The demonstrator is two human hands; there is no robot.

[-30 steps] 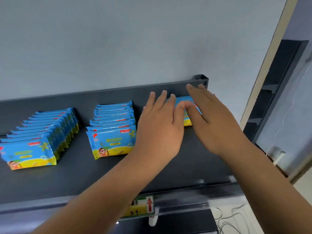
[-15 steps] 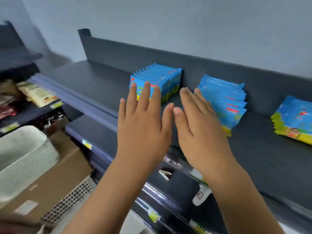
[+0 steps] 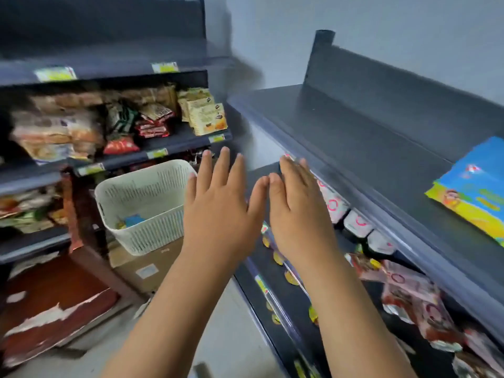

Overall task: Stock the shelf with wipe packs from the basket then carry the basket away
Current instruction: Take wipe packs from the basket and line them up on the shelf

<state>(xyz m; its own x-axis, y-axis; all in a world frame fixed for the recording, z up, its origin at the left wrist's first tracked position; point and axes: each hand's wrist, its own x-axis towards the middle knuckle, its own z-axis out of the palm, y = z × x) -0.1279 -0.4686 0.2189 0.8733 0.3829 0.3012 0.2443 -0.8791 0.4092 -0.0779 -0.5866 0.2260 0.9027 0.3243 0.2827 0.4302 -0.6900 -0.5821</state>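
Shelf point(image 3: 381, 148): wipe stack point(image 3: 474, 192) at its right end.
Basket point(image 3: 144, 205): on a cardboard box point(image 3: 147, 266); probably light and stiff, so grip the rim.
Hands: left hand point(image 3: 218, 211) and right hand point(image 3: 297, 211) flat, fingers straight, holding nothing.
Wipe pack point(image 3: 133, 220): blurred blue shape inside the basket; soft, slick film.

The basket point(image 3: 141, 192) is sitting on a box point(image 3: 152, 268) to my left; wipe packs point(image 3: 474, 186) are lying on the shelf point(image 3: 354, 137), far right.

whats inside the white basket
One blue-and-yellow wipe pack shows at the bottom of the basket. The front wall and left hand cover the rest, so any others are hidden.
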